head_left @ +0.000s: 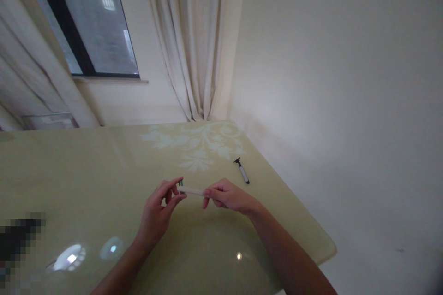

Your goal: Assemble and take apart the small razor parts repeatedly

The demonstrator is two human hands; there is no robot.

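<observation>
Above the tabletop, both my hands hold a white toothbrush [192, 191], its handle slanting slightly down to the right. Dark and green bristles show at its left end. My left hand [159, 203] has the index finger over the bristles and the thumb under the head, pinching it. The handle's right end sits between the thumb and curled fingers of my right hand [224, 194], which partly hide it. A razor [243, 173] with a grey and black handle lies on the table just beyond my right hand, its head pointing away.
The glossy yellow-green table [104, 161] has a pale leaf pattern near its far edge and reflects lamps. A wall [328, 101] runs along the right. Curtains [194, 46] and a window [93, 18] are behind. At the lower left, a dark pixelated patch [17, 239] hides something.
</observation>
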